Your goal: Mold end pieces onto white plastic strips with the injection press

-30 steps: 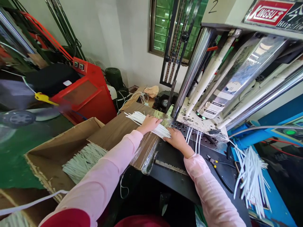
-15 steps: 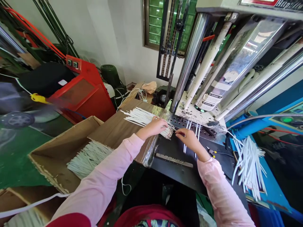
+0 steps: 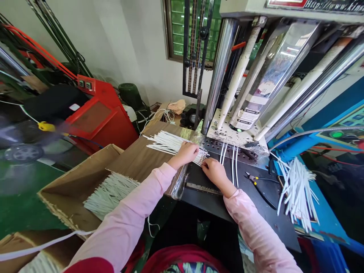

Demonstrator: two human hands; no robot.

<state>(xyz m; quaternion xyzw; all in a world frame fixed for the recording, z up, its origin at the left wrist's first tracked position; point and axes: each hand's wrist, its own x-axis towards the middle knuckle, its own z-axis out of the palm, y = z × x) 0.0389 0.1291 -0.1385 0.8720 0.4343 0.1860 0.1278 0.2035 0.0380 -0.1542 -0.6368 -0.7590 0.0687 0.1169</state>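
A loose bundle of thin white strips (image 3: 162, 141) lies across the wooden board, its dark-tipped ends pointing right. My left hand (image 3: 187, 154) is closed over the bundle near those ends, gripping strips. Beside it, my right hand (image 3: 215, 171) is closed in a pinch at the strip tips; what its fingers hold is hidden. Two pairs of white strips (image 3: 234, 167) run from the black work surface in under the press plate (image 3: 227, 131). A slotted metal bar (image 3: 202, 188) lies in front of my right hand, partly covered by my wrist.
Cutting pliers (image 3: 263, 189) lie right of my right forearm. Farther right, a pile of white strips (image 3: 298, 189) rests by the blue frame. At left, a cardboard box (image 3: 61, 185) holds many strips. The press columns (image 3: 220, 76) rise behind the work surface.
My right hand has moved left and towards me, to the strip tips, and its fingers have closed. My left hand has curled more tightly. The view has shifted slightly, uncovering the pliers.
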